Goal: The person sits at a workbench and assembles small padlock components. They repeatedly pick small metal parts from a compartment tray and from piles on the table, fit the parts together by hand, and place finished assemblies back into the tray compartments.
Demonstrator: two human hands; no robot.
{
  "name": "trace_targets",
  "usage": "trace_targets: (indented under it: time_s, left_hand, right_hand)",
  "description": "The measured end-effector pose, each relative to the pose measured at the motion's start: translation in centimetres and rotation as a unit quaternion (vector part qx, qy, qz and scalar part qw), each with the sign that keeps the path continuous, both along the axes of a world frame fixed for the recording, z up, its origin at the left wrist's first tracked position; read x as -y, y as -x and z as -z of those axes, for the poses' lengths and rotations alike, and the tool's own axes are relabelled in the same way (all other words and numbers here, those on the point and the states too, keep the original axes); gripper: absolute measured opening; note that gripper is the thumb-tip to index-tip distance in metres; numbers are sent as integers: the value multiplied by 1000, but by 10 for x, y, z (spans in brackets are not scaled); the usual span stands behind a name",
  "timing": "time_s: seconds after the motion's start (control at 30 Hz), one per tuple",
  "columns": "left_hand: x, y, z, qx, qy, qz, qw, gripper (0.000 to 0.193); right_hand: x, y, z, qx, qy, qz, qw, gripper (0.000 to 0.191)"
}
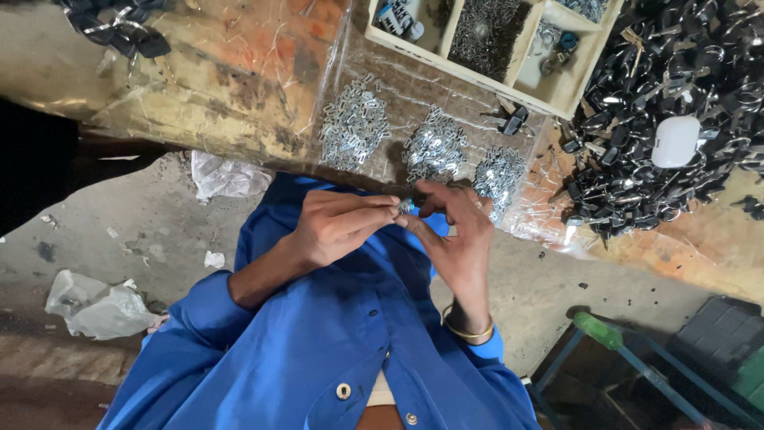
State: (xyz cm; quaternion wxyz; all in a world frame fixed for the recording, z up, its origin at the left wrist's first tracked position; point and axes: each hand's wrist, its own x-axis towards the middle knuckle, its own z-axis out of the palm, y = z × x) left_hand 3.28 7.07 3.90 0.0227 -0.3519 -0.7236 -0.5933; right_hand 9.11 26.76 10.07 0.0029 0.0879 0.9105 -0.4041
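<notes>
Left hand point(338, 227) and right hand point(458, 231) are both pinching one small metal part point(406, 207), grips narrow; metal clip piles point(434, 147) are lying at 12 o'clock on the worktop point(239, 72).

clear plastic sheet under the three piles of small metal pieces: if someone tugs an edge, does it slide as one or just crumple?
Probably crumples: the plastic sheet looks thin and already wrinkled, so likely floppy. The metal piles sit loose on it and would likely scatter or shift. Its edge hangs off the bench, so a pull may drag pieces over.
</notes>
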Motion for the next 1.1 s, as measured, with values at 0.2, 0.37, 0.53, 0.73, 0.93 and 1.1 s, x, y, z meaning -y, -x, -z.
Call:
trace_targets:
  time_s: [0.2, 0.37, 0.53, 0.73, 0.93, 1.1]
  left_hand:
    - [-2, 10, -14, 11, -23, 89, 996, 27]
    - [-8, 15, -28, 44, -50, 51, 996, 33]
    - [-13, 21, -37, 24, -47, -15, 998, 32]
    - [-16, 28, -39, 30, -40, -36, 998, 33]
    - [-19, 28, -36, 52, -70, -38, 995, 27]
    - [-18, 27, -35, 37, -61, -49, 996, 29]
  right_hand:
    - [-24, 22, -18, -23, 69, -140, 988, 23]
    - [-56, 45, -22, -111, -192, 9, 975, 21]
    - [-88, 57, -6, -140, -177, 66, 972, 28]
    - [-88, 23, 3, -200, 548, 125, 802, 21]
    - [-53, 9, 13, -52, 488, 71, 869, 23]
    - [-40, 8, 5, -32, 422, 81, 903, 23]
